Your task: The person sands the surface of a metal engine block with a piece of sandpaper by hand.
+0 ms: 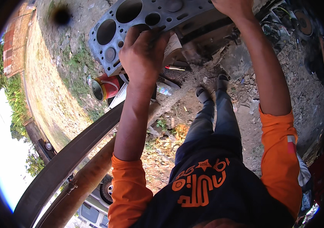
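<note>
A grey metal engine block [146, 11] with round cylinder bores and smaller holes fills the top of the view. My left hand [143, 51] rests at its near edge, fingers curled down by one of the bores. Something dark shows at its fingertips, too hidden to name. Beside that hand, a pale sheet or label [173, 43] lies against the block's side. My right hand [236, 7] reaches to the block's right part at the upper edge of the picture, where its fingers are cut off.
Below the block stands a red bucket [107, 86], near a red-handled tool [176, 68] and a clear plastic bottle [165, 89]. A metal beam [71, 152] and a rusty pipe [82, 186] cross at lower left. Dark machine parts [302, 22] lie at right on rubble.
</note>
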Tool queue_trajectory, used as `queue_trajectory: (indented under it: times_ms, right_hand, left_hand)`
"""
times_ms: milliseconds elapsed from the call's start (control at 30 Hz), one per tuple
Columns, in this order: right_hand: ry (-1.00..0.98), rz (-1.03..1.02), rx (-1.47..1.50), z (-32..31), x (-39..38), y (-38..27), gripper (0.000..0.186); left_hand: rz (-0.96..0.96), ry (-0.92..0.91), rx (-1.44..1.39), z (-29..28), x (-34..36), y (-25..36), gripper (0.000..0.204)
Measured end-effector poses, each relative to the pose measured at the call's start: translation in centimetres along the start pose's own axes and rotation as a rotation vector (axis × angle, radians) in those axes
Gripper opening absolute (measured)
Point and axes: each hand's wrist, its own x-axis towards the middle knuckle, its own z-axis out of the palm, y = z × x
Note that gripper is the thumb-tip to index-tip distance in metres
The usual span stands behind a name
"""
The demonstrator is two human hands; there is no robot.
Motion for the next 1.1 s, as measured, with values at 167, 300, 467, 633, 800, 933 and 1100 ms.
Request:
queue_trajectory:
  times_ms: [167,300,467,633,800,933,1100]
  right_hand:
    - [-0.014,-0.004,-0.018,-0.4,0.4,0.0,0.022]
    - [-0.005,-0.006,-0.022,-0.6,0.3,0.3,0.022]
    - [-0.030,-0.009,-0.018,-0.6,0.3,0.0,0.022]
    - [-0.013,-0.013,0.001,0.3,0.0,-0.3,0.022]
    - [-0.002,-0.018,-0.035,-1.2,0.5,0.6,0.023]
    - [-0.009,-0.007,-0.012,0.2,0.1,-0.4,0.023]
    - [-0.017,0.007,-0.003,-0.1,0.1,0.3,0.025]
  left_hand:
    - [0.052,-0.047,-0.045,-0.5,0.4,-1.0,0.020]
    - [-0.012,-0.032,-0.015,0.1,0.7,0.0,0.019]
    - [0.031,-0.043,-0.040,-0.4,0.1,-0.8,0.020]
    - [-0.052,-0.002,-0.005,0.1,-0.5,-0.4,0.019]
    - [0.014,-0.094,-0.101,-0.5,0.8,-0.7,0.019]
    - [-0.035,-0.048,-0.055,0.0,0.4,-1.1,0.021]
    - [-0.069,-0.072,-0.005,-0.3,0.4,-0.3,0.024]
